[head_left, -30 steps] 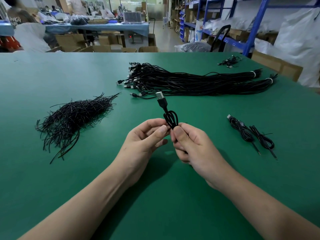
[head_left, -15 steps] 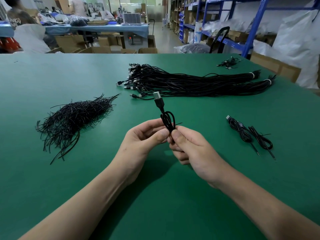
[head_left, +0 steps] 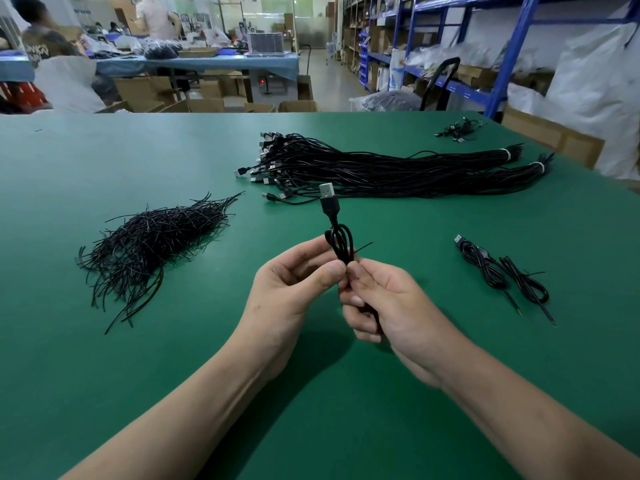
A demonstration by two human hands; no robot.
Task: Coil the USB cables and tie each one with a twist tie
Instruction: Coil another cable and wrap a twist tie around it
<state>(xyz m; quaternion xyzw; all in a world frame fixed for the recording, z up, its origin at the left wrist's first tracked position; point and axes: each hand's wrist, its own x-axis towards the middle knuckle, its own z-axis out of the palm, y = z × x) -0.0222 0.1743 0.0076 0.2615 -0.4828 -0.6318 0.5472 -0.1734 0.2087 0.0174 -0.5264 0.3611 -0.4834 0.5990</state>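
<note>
i see the usb cable in the middle, held up above the green table. it is folded into a small black coil. its silver plug sticks straight up at the top. a thin black twist tie pokes out to the right of the coil, just above the fingertips.

the left hand pinches the coil from the left with its thumb and first finger. its other fingers are curled behind. the right hand has its fingers curled round the lower part of the coil, and its thumb tip presses the coil from the right. the two thumbs almost touch. the tie is so thin here that i cannot tell which fingers hold it.

right of the hands, two tied coils lie side by side on the table. left of the hands lies a big loose pile of ties. behind the hands is a long bundle of cables, plugs to the left, with white bands round the far right ends. a small bunch of cables sits near the far right corner of the table.

past the table i see blue shelves, brown boxes and a person by another table.
</note>
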